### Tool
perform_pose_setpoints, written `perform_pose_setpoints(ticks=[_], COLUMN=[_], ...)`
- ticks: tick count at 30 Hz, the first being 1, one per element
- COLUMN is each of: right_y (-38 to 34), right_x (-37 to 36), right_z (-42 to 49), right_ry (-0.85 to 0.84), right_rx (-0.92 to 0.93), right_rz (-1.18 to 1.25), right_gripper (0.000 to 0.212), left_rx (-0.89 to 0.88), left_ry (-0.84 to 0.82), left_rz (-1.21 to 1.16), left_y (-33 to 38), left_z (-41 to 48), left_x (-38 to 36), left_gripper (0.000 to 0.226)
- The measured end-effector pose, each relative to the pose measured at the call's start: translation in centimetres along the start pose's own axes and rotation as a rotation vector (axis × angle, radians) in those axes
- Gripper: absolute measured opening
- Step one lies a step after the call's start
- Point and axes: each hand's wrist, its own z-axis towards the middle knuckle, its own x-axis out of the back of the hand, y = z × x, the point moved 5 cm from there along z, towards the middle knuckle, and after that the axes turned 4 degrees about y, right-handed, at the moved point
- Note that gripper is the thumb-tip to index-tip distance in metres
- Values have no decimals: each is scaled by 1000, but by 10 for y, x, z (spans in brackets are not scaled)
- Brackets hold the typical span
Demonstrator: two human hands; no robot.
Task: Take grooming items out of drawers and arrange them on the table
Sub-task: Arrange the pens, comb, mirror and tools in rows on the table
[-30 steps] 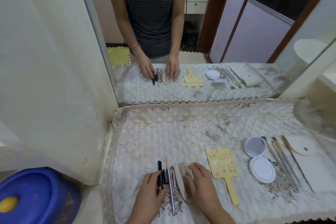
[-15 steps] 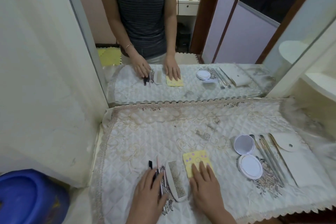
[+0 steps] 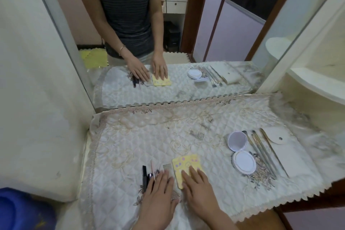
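Yellow plastic marks out the hand mirror (image 3: 183,164), which lies flat on the quilted cloth near the front edge of the worktop (image 3: 149,136). The right hand (image 3: 201,192) lies over its lower half, its grip open, fingers straight and pressing down, holding nothing. Just beside the mirror at 9 o'clock lies the fine-toothed comb (image 3: 167,167), under the left hand (image 3: 158,198), whose grip is likewise open and flat. Further toward 9 o'clock sit a thin pink stick (image 3: 152,166) and a black tube (image 3: 144,176), close together. Well apart at 3 o'clock are the open white compact (image 3: 243,162), a row of metal tools (image 3: 261,152) and a white pouch (image 3: 285,157). The step in hand seems to be squaring up comb and mirror side by side. Doing it well probably calls for light, even pressure through flat fingers, so each piece slides over the quilting rather than dragging the cloth into folds. It also calls for nudging the comb toward 12 o'clock until its top lines up with the mirror's, without either overlapping.
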Motion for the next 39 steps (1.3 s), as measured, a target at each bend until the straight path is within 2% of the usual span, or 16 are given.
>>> perform_pose_setpoints(ticks=[3,6,9,10,13,15,18,23,27,30,34,39], right_y=[1,10,50,68,133,165,176,171,129,102,92,86], right_x=[17,29,57,65,85,88,84,80,81,65,54,60], right_z=[-2,2,6,8,14,17,23,26,29,29,35,27], right_ry=[56,63,263,323,366,304,196,142,77,102,161,143], right_rx=[-31,-8,-129,-164,-310,-334,-286,-217,-30,38,66,64], right_rz=[12,187,299,299,265,259,333,411,439,375,241,216], right_gripper=[66,63,42,41,54,66,80,75,74,81,68,72], left_rx=[16,12,23,26,40,47,105,232,252,245,224,191], left_ry=[-28,-38,12,38,76,113,159,133,85,46,63,114], left_rz=[13,17,-35,-56,-50,-14,-3,122,150,175,190,166], left_y=[-2,1,15,22,46,61,74,79,76,72,71,73], left_z=[-1,-1,6,9,20,24,27,21,22,21,20,22], left_x=[-1,2,4,5,-1,-5,-17,-21,-24,-24,-26,-27], left_gripper=[61,59,55,49,52,48,42,52,53,44,48,49])
